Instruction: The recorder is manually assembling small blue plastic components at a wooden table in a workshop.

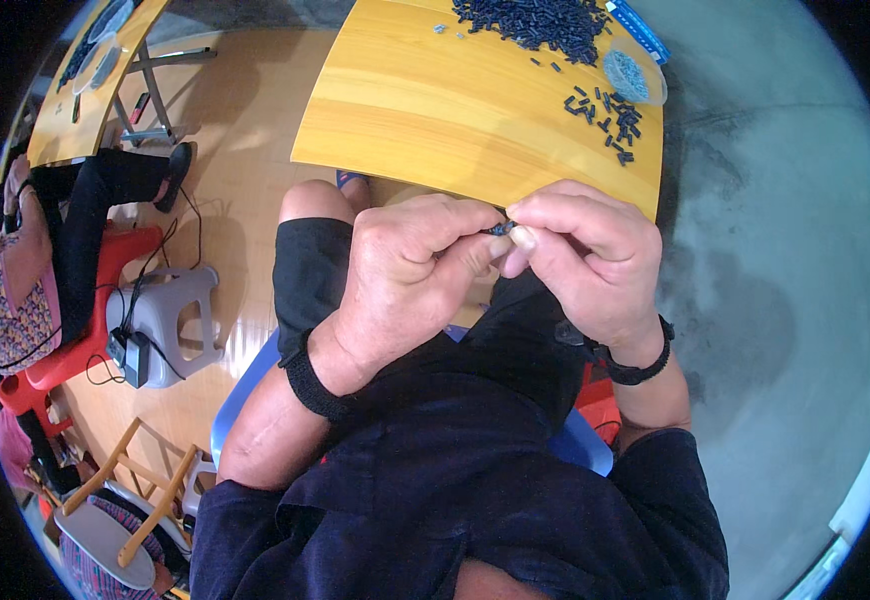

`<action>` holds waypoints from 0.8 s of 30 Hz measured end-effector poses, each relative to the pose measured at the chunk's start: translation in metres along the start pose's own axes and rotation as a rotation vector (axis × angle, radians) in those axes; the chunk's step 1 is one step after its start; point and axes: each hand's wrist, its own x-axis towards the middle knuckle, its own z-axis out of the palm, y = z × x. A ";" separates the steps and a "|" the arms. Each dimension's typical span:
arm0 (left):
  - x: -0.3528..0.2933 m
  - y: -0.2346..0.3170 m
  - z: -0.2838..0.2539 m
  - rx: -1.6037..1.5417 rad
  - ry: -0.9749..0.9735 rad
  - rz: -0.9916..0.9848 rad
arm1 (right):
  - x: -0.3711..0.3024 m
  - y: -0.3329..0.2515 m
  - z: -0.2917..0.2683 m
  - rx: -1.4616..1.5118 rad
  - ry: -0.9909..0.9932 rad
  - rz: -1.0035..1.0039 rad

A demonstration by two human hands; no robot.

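Both my hands meet over my lap, close to the near edge of the yellow wooden table (435, 110). Thumb and fingers of my left hand (410, 265) pinch one end of a small dark cylindrical piece (501, 229). At its other end, my right hand (595, 255) closes thumb and fingers on it; the fingertips hide most of the piece. On the table a large heap of small black cylindrical pieces (545, 25) lies at the far side. A smaller scatter of similar pieces (610, 120) spreads near the right edge, beside a clear tub of tiny light-blue parts (627, 75).
A blue box (638, 30) sits at the table's far right corner, with a grey wall (775, 250) to the right. Leftward stand a grey plastic stool (165, 325) with cables and an adapter, a red stool (115, 290), a wooden chair (125, 500) and seated people at another table (100, 90).
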 end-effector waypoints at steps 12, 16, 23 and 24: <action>-0.001 0.003 0.002 -0.104 -0.031 -0.075 | -0.005 0.000 -0.007 0.176 -0.080 0.037; 0.001 -0.001 0.003 -0.232 -0.066 -0.081 | -0.011 -0.001 -0.004 0.430 0.015 0.136; 0.005 -0.005 0.003 -0.157 -0.088 0.047 | -0.013 0.003 -0.010 0.324 0.024 0.090; 0.003 -0.008 0.003 -0.136 -0.067 0.043 | -0.012 0.003 -0.012 0.326 0.023 0.088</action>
